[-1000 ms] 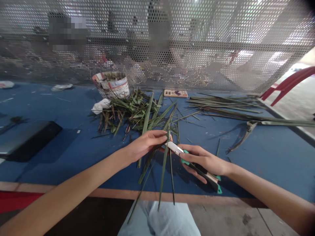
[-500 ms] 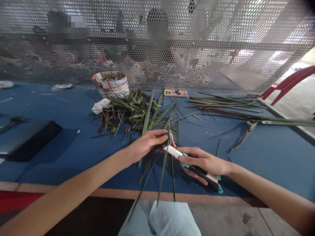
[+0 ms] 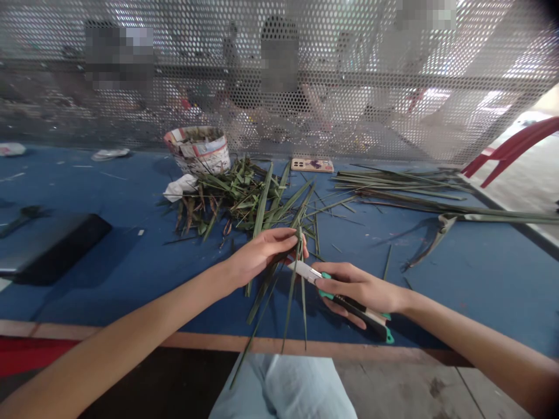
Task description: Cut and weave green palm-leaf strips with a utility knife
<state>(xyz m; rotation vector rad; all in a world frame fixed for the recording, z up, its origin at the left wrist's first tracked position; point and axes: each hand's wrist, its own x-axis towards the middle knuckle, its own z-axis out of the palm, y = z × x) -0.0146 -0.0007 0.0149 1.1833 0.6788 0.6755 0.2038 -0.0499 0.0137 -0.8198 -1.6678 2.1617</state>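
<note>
My left hand [image 3: 262, 256] is closed on a bundle of long green leaf strips [image 3: 292, 302], its thumb and fingers pinching them near the top. Their loose ends hang down past the table's front edge. In my right hand [image 3: 364, 286] lies a utility knife [image 3: 305, 272] with a black and teal handle. Its wide pale blade points left and meets the strips just below my left fingertips; whether it cuts into them I cannot tell. Parts of the handle are hidden by my fingers. Behind my hands is a heap of cut leaf pieces [image 3: 238, 198].
A paper-covered pot [image 3: 205, 154] stands behind the heap, beside a crumpled white tissue [image 3: 180, 187]. A phone [image 3: 312, 165] lies at the perforated metal screen [image 3: 209, 70]. More long leaves [image 3: 402, 180] lie at right, a dark box-like object [image 3: 56, 244] at left. People sit beyond the screen.
The knife blade has shifted slightly left against the strips and turned a little. The hanging strip ends have swung slightly. Both hands keep their grips.
</note>
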